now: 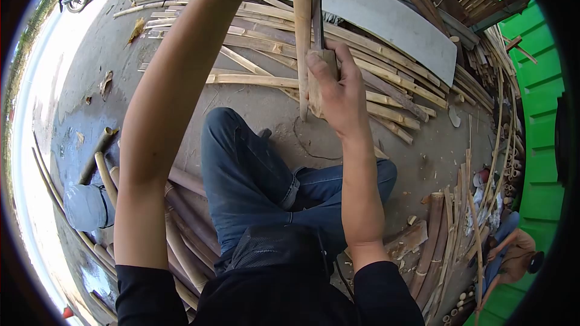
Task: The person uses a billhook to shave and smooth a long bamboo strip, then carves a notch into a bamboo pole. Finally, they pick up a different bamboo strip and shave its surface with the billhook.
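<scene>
Bamboo strips, one loose spread ahead of you; could snag the length if it swings low; jeans-clad legs, crossed below, exposed should the blade slip; bamboo length, upright before you; knife, alongside, handle gripped in your right hand; weak hold could cause skidding; left hand, out of frame, grip untellable; legible writing, none.

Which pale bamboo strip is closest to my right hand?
The pale tan bamboo strip running alongside the dark-bladed knife in your right hand; the other bamboo strips lie beyond on the grey ground.
</scene>
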`<state>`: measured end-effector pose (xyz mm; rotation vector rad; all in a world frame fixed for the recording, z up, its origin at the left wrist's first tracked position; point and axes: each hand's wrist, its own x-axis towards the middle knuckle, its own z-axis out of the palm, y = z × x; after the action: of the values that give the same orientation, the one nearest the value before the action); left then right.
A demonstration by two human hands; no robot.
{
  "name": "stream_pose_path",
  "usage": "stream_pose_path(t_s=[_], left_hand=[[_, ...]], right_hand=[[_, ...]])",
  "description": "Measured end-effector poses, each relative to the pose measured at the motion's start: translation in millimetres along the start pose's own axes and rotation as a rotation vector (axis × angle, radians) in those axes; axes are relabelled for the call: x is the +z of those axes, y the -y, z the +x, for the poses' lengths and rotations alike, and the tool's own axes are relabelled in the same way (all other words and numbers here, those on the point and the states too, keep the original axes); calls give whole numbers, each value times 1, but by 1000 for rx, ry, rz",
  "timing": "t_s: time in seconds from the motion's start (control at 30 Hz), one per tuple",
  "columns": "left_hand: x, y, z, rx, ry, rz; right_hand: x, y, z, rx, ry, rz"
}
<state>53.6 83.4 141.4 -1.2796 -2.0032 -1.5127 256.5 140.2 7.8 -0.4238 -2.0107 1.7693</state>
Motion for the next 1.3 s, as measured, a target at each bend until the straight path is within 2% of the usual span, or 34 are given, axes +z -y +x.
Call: stream_pose_path(t_s=[0.03, 0.1, 0.13, 0.2, 0.23, 0.3, 0.33, 0.37, 0.4, 0.43, 0.47, 0.5, 0.53, 0.6, 0.63, 0.7, 0.77, 0.8, 0.83, 0.87, 0.9, 0.93, 0.97, 1.0, 1.03, 1.1, 1.13, 1.2, 1.23, 1.27, 1.3], left_hand=[[0, 4, 3, 14, 6, 3], [5, 21, 4, -10, -128, -53], [1, 22, 2, -55, -99, -156], [0, 30, 1, -50, -164, -29], [0, 31, 4, -48, -219, 96], [4, 27, 5, -92, -156, 63], [7, 25, 7, -102, -154, 67], [9, 22, 12, -102, -157, 69], [10, 20, 13, -77, -143, 104], [16, 28, 19, -42, -155, 36], [13, 20, 16, -71, -60, 28], [6, 12, 15, -94, 29, 22], [4, 15, 17, -86, 32, 23], [1, 29, 20, -38, -46, 103], [-3, 38, 19, -186, 60, -136], [-11, 60, 12, -142, 82, -363], [-11, 53, 1, -66, 46, -624], [-8, 66, 3, -17, -33, -662], [-5, 79, 2, 15, -112, -698], [-2, 61, -4, -18, -224, -681], [-2, 54, -12, -38, -200, -672], [-1, 48, -13, -30, -275, -675], [1, 45, -15, -25, -352, -678], [-9, 53, -13, -102, -249, -637], [-8, 45, -17, -107, -239, -632], [-8, 23, -26, 58, -276, -281], [-17, 40, -25, 95, -331, -304], [-22, 33, -34, 80, -394, -282], [-25, 32, -40, 45, -467, -257], [-33, 44, -44, 15, -488, -225], [-34, 48, -46, 24, -482, -224]], right_hand=[[2, -27, -8, 27, -18, -107], [6, -133, -41, 126, -56, -296], [6, -183, -57, 201, -76, -377], [4, -236, -78, 428, -93, -457], [8, -230, -71, 421, -101, -448], [25, -182, -54, 143, -212, -384], [32, -127, -36, 49, -228, -302], [36, -73, -20, 42, -203, -191], [40, -33, -5, -92, -234, -178], [44, -15, 6, -224, -260, -169], [49, -19, 11, -209, -265, -166], [53, -25, 16, -330, -360, -258], [56, -31, 20, -460, -458, -350], [57, -99, -3, -345, -473, -396], [52, -147, -24, -125, -373, -470], [39, -243, -68, 253, -235, -518], [19, -277, -97, 332, -127, -476], [22, -261, -85, 322, -138, -461], [23, -247, -76, 224, -147, -391], [27, -217, -73, 145, -153, -317], [34, -167, -53, 28, -171, -259], [40, -128, -33, -174, -201, -263], [49, -86, -17, -210, -204, -199], [53, -59, -10, -243, -201, -137], [52, -53, -10, -236, -205, -128], [52, -45, -7, -242, -158, -78], [47, -65, -13, -157, -130, -85], [40, -134, -34, -138, -205, -241], [34, -173, -45, -2, -185, -324], [29, -198, -52, 137, -161, -407], [26, -193, -51, 133, -167, -399]])
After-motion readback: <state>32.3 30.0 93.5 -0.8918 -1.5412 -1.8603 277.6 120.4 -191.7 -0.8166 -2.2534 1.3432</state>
